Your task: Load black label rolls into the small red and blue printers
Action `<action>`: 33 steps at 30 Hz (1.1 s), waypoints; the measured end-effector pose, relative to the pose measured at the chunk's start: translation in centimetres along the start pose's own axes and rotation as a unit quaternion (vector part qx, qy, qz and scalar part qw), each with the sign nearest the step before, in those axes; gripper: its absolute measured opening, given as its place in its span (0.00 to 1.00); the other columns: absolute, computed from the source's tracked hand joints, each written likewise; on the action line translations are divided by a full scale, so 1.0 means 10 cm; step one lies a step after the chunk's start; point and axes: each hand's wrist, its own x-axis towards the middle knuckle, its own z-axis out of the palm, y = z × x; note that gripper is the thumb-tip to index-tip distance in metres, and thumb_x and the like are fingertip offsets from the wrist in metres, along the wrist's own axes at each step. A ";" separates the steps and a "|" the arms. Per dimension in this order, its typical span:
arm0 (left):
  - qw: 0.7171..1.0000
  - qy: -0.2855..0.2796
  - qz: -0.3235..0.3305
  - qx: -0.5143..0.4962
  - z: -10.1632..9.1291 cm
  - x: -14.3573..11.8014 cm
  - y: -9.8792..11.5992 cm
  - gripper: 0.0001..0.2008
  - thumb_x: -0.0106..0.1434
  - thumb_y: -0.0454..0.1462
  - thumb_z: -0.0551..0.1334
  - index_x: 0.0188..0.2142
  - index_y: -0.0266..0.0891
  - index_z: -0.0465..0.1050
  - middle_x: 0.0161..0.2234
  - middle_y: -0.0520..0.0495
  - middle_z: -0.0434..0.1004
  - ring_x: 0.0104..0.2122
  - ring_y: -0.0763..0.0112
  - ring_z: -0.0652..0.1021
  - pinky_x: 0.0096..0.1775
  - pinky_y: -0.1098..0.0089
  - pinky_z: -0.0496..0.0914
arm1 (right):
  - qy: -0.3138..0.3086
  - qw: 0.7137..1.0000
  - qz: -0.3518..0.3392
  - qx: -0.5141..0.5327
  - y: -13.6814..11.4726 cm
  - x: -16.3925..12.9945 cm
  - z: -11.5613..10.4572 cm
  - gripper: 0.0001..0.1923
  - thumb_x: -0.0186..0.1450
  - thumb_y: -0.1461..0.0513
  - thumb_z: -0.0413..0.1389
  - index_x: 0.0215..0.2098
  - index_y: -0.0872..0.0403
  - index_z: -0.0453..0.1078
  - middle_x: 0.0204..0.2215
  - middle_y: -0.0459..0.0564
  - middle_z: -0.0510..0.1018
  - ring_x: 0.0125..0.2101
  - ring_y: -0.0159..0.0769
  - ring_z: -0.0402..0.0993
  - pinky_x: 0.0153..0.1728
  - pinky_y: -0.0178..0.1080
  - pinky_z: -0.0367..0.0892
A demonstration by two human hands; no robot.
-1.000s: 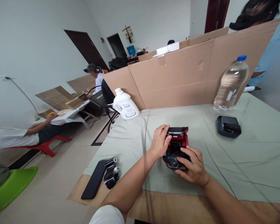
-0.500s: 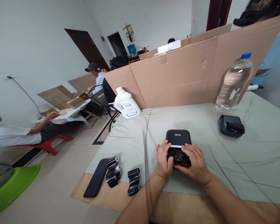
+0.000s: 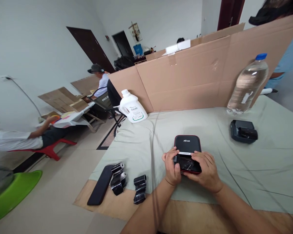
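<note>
A black, red-edged device (image 3: 187,143) like a small label printer, with white lettering on its top, lies on the green cloth in front of me. My left hand (image 3: 172,167) grips its left side, thumb at the front and fingers on top. Around the right side wraps my right hand (image 3: 206,170), fingertips on the top and thumb underneath at the front edge. Between the fingertips of both hands runs a thin white strip (image 3: 185,153) across the device. Nearer me, a glossy dark panel (image 3: 187,163) reflects light; the hands cover its sides.
Left on the table lie a black phone-like slab (image 3: 100,186) and rolls of black ribbon (image 3: 139,189). A white jug (image 3: 132,109) and a water bottle (image 3: 248,85) stand by the cardboard screen (image 3: 185,81). A dark box-like device (image 3: 243,131) sits at right. Other people sit beyond.
Both hands stay on the device, with the fingers slightly shifted. A little more of the left end of the dark panel shows. The view has moved slightly.
</note>
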 end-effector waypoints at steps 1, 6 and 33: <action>1.000 0.003 0.002 -0.012 0.01 -0.01 -0.01 0.21 0.69 0.46 0.42 0.51 0.38 0.62 0.46 0.37 0.73 0.55 0.54 0.71 0.54 0.51 0.58 | 0.003 1.000 -0.007 0.006 0.01 0.00 0.00 0.25 0.54 0.47 0.64 0.44 0.49 0.67 0.42 0.55 0.80 0.47 0.51 0.75 0.51 0.54 0.64; 0.998 0.030 -0.027 -0.058 0.07 -0.13 -0.09 0.21 0.69 0.46 0.43 0.55 0.38 0.57 0.54 0.33 0.66 0.59 0.53 0.66 0.57 0.48 0.58 | 0.028 0.994 0.022 0.103 0.10 -0.02 -0.04 0.28 0.63 0.43 0.50 0.52 0.52 0.63 0.49 0.59 0.74 0.51 0.52 0.70 0.51 0.57 0.63; 0.773 0.160 -0.533 -0.304 -0.67 1.06 -1.07 0.25 0.60 0.51 0.58 0.46 0.32 0.72 0.34 0.43 0.81 0.34 0.60 0.80 0.37 0.63 0.73 | -0.148 0.942 0.258 0.155 0.28 -0.19 0.27 0.22 0.67 0.48 0.48 0.48 0.52 0.72 0.44 0.57 0.80 0.43 0.45 0.78 0.43 0.49 0.74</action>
